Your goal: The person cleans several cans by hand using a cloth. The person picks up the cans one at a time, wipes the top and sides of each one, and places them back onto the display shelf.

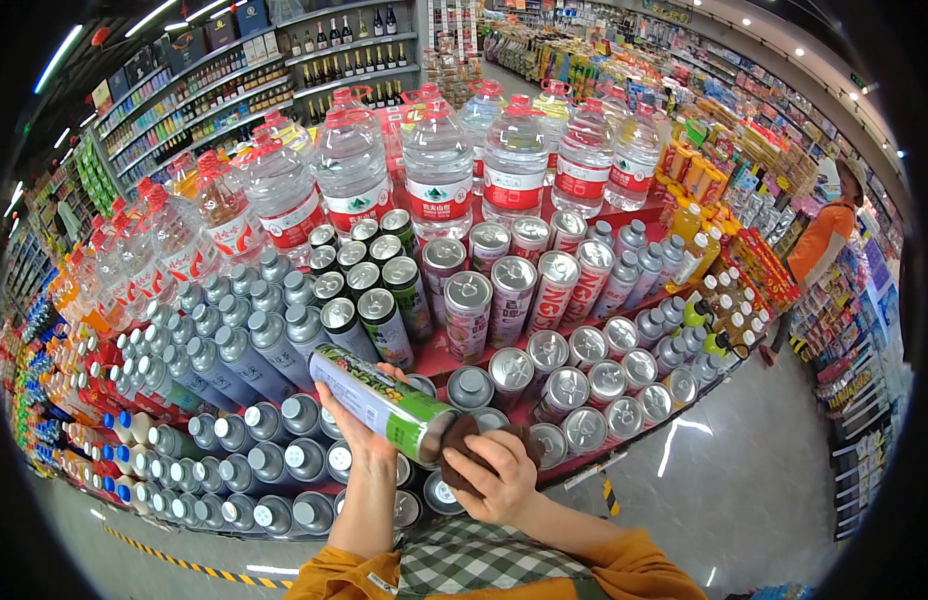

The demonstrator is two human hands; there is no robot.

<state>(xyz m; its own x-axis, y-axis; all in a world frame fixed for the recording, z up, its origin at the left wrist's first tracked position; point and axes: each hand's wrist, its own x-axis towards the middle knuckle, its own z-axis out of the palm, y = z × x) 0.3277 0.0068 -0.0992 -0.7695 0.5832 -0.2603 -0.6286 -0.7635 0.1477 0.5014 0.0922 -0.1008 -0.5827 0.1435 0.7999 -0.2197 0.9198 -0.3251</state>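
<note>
A tall green drink can (381,401) with a pale printed panel lies tilted across my left hand (359,424), whose fingers wrap around its body. At the can's lower right end, my right hand (494,472) presses a dark brown cloth (467,450) against the rim, covering that end from view. Behind the can stand several dark green cans (381,311) of similar size. To the right are upright pink-and-white cans (512,292), and below them a lower row of silver-topped cans (565,390). Grey-capped bottles (265,337) fill the display on the left.
Large water bottles (437,165) with red caps line the raised back tier. The display's lower edge (584,472) curves past my right forearm. A person in orange (824,232) stands in the right aisle beside packed shelves (854,390). Hazard tape (186,559) marks the floor at lower left.
</note>
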